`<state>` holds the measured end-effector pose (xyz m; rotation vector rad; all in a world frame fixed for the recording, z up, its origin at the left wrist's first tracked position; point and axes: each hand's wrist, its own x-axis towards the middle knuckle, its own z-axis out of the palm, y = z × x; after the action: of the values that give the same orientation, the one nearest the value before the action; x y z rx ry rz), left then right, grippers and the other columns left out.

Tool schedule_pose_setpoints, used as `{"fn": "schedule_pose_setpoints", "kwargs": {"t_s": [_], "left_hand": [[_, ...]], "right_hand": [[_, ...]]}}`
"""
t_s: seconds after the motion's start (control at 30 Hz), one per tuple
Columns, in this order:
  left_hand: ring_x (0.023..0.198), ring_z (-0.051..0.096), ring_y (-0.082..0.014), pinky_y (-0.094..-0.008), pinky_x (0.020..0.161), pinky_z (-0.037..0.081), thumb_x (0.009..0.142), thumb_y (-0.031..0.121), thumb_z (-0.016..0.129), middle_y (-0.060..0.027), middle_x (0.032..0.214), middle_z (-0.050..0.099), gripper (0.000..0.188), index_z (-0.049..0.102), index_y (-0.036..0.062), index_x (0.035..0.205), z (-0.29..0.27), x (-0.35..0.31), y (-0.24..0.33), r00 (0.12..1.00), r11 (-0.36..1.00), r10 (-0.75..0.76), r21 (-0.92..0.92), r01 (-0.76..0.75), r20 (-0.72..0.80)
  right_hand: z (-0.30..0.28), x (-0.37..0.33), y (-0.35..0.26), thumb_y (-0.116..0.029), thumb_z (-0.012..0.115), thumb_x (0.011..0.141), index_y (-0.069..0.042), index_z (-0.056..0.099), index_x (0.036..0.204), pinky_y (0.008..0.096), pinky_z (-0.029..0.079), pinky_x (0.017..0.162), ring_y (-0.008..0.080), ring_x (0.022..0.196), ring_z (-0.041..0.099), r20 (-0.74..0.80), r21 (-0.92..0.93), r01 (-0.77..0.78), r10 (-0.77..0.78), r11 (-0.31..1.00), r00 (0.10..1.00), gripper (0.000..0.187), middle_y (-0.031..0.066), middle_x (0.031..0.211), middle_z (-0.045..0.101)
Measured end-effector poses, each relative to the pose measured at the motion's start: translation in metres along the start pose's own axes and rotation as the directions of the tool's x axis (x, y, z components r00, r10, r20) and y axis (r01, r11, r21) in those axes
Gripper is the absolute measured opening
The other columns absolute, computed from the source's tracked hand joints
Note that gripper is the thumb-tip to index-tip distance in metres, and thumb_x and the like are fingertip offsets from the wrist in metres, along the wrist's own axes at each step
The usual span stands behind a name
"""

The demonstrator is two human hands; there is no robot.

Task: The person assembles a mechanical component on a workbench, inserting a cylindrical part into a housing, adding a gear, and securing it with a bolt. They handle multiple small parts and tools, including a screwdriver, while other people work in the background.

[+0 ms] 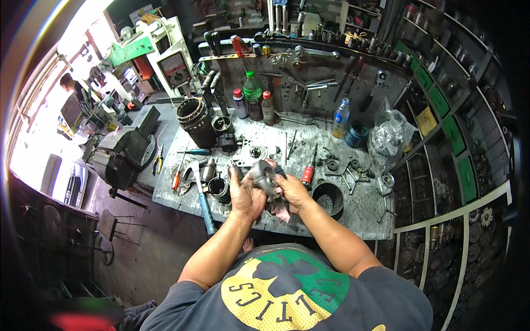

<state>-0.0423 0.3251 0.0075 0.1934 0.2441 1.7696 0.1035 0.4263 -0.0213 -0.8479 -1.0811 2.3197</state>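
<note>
While my left hand (247,198), palm half open, supports the grey metal part (264,175) from the left, my right hand (295,195) grips its right side; it sits between them above the counter (358,214), a pinkish rag (281,213) just below.

Metal part (263,175), glossy plastic green bottle (253,95), scuffed benchtop (358,214)
</note>
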Motion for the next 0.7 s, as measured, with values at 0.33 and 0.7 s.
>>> {"fn": "schedule_pose_setpoints", "kwargs": {"t_s": [0.33,0.7], "left_hand": [[0.154,0.046,-0.046,-0.0553,0.132,0.034,0.11,0.064,0.051,-0.0322,0.158,0.054,0.084,0.052,-0.0095,0.15,0.017,-0.014,0.01,0.99,0.975,-0.137,-0.176,0.133,-0.016],[0.13,0.067,-0.0428,-0.0451,0.114,0.053,0.09,0.014,0.075,-0.0275,0.131,0.073,0.045,0.073,-0.0018,0.133,-0.076,0.117,-0.061,0.994,-0.523,-0.014,0.848,0.089,-0.113]], "right_hand": [[-0.061,-0.065,-0.031,-0.038,0.072,0.102,-0.005,0.059,0.154,0.0295,0.054,0.068,0.0183,0.088,0.062,0.331,0.657,-0.147,-0.108,0.74,0.937,0.064,0.0077,0.141,0.071],[-0.075,-0.11,-0.036,-0.03,0.067,0.108,0.0,0.065,0.135,0.0322,0.058,0.067,0.0202,0.08,0.067,0.122,0.762,-0.076,-0.027,0.643,0.992,0.041,0.0133,0.107,0.073]]}}
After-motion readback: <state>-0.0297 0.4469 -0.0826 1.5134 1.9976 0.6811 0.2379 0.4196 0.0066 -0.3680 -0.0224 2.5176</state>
